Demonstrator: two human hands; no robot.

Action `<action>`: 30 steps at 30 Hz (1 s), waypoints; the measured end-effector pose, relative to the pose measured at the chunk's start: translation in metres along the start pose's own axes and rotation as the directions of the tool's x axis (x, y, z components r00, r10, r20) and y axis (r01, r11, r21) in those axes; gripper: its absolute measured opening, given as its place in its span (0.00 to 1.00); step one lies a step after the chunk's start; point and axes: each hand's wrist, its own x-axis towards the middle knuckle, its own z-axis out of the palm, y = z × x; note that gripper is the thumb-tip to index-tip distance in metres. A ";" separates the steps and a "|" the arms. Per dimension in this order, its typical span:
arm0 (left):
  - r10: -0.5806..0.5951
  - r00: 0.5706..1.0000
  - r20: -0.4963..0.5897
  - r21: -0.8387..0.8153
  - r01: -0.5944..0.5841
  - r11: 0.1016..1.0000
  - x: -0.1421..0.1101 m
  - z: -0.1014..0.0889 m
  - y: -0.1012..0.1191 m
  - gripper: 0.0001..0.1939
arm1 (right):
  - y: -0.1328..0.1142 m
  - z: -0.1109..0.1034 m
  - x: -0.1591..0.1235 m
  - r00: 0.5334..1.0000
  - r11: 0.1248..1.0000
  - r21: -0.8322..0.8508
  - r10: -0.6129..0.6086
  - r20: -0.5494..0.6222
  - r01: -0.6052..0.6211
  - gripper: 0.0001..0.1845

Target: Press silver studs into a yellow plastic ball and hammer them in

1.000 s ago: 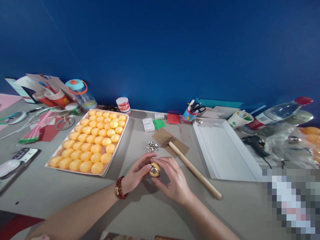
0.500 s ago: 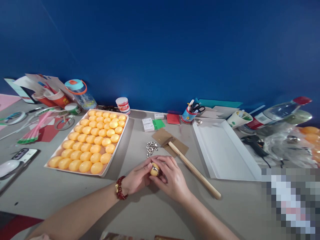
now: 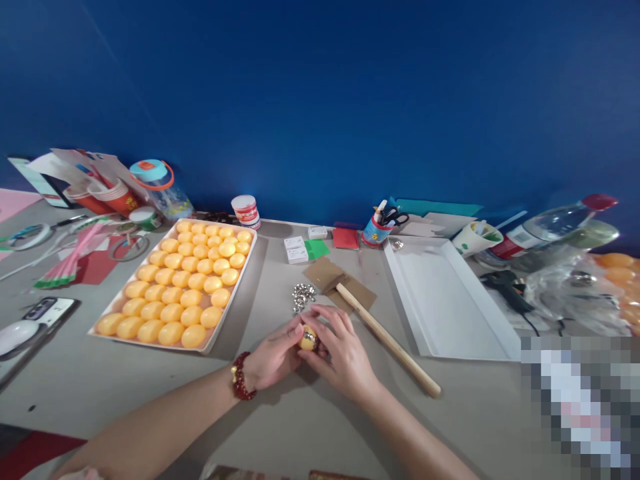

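Between both hands is a yellow-orange ball point(image 3: 309, 338) like a table tennis ball, with a row of shiny silver pieces across it. My left hand point(image 3: 277, 357), with a dark red bead bracelet point(image 3: 242, 377) at the wrist, grips it from the left, thumb on its side. From the right, the curved fingers of my right hand point(image 3: 347, 357) close round the same ball and hide part of it. Just beyond the fingertips lies a small pile of silver metal pieces point(image 3: 303, 296). A wooden-handled hammer point(image 3: 393, 343) rests right of my hands, its head on brown card point(image 3: 365, 298).
At left stands a shallow box point(image 3: 227, 313) of several orange balls. A white tray point(image 3: 425, 300) lies at right, with a glue gun point(image 3: 507, 288) and a plastic bottle point(image 3: 545, 223) beyond. Small white boxes point(image 3: 296, 252) and a pen cup point(image 3: 376, 232) stand near the blue wall point(image 3: 320, 113).
The fingers of my right hand have lifted and shifted slightly on the ball. Both hands still hold it in nearly the same place.
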 end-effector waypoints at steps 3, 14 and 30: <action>-0.002 1.000 0.012 0.001 0.002 1.000 0.000 0.002 0.002 0.17 | 0.000 0.000 0.000 1.000 1.000 0.015 -0.015 -0.001 0.015 0.23; 0.056 0.998 0.040 0.038 -0.058 0.998 0.003 -0.006 0.003 0.27 | 0.012 0.005 -0.001 0.997 1.000 0.016 -0.018 -0.075 0.019 0.25; 0.420 0.899 0.125 0.783 -0.349 0.515 -0.002 0.003 0.000 0.22 | 0.021 0.010 -0.005 0.977 0.789 0.598 0.208 -0.043 -0.141 0.24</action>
